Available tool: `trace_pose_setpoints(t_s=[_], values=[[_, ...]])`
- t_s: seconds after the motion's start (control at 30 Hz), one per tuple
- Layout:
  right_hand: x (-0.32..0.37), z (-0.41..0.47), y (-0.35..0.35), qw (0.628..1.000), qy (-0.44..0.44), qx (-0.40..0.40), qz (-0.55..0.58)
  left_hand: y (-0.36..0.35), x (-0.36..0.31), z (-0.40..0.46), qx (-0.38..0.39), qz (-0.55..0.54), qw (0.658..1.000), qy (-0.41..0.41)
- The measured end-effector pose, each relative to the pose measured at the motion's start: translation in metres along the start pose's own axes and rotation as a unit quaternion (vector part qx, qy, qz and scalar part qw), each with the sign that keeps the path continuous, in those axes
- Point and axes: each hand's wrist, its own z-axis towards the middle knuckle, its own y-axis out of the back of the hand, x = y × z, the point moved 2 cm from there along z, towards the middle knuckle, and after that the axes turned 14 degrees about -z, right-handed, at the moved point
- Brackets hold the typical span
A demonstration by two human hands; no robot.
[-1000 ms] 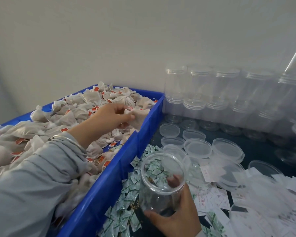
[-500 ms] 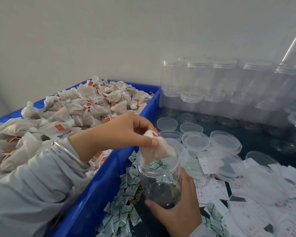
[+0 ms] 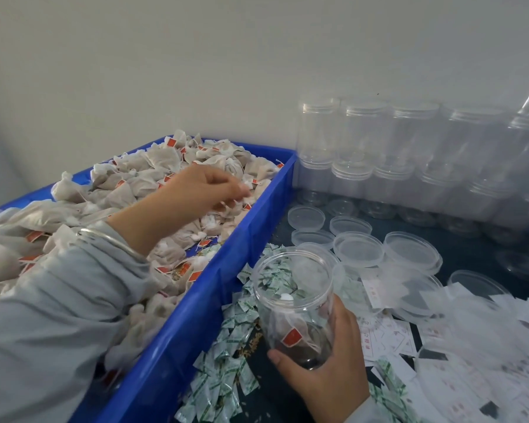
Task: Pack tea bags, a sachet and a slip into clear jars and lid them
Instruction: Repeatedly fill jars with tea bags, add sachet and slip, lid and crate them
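Packing is only starting: right hand is gripping a jar holding one tea bag, left hand, fingers curled, is reaching into the crate; sachet, slip, lid remaining.

The right hand gripped a clear jar near the table's front edge; one tea bag lay inside. The left hand hovered over the blue crate of tea bags, fingers curled, perhaps pinching one. Loose lids lay beyond the jar.

crate left | sachets beside it | lids behind | slips right
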Motion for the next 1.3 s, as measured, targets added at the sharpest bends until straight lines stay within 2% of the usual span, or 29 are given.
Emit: trace_pose_setpoints(t_s=[0.1, 0.17, 0.3, 0.5, 0.6, 0.8, 1.0, 1.07, 1.2, 1.3], values=[[0.000, -0.001, 0.000, 1.000, -0.007, -0.001, 0.009, 0.032, 0.015, 0.010, -0.102, 0.019, 0.994, 0.020], [-0.001, -0.001, -0.001, 1.000, -0.003, 0.008, 0.001, 0.046, 0.030, 0.014, -0.134, 0.103, 0.985, 0.044], [-0.002, 0.000, -0.002, 1.000, 0.008, 0.022, -0.008, 0.053, 0.056, 0.020, -0.077, 0.319, 0.941, 0.085], [-0.003, 0.000, -0.005, 1.000, -0.002, 0.013, 0.011, 0.068, 0.081, 0.019, -0.037, 0.495, 0.848, 0.187], [-0.001, -0.001, -0.004, 1.000, 0.014, 0.015, -0.002, 0.071, 0.087, 0.017, -0.030, 0.541, 0.810, 0.224], [0.002, -0.003, 0.000, 1.000, 0.003, 0.012, 0.015, 0.068, 0.095, 0.017, -0.015, 0.581, 0.776, 0.244], [-0.001, -0.004, 0.000, 0.999, -0.010, 0.033, 0.010, 0.066, 0.090, 0.017, -0.018, 0.537, 0.811, 0.233], [-0.001, -0.004, 0.000, 0.999, -0.013, 0.032, 0.014, 0.066, 0.087, 0.016, -0.029, 0.496, 0.840, 0.216], [0.001, -0.003, 0.001, 0.999, -0.016, 0.022, 0.024, 0.069, 0.076, 0.015, -0.088, 0.338, 0.925, 0.153], [0.001, -0.004, 0.000, 0.999, -0.017, 0.031, 0.025, 0.061, 0.063, 0.017, -0.129, 0.257, 0.953, 0.098]])
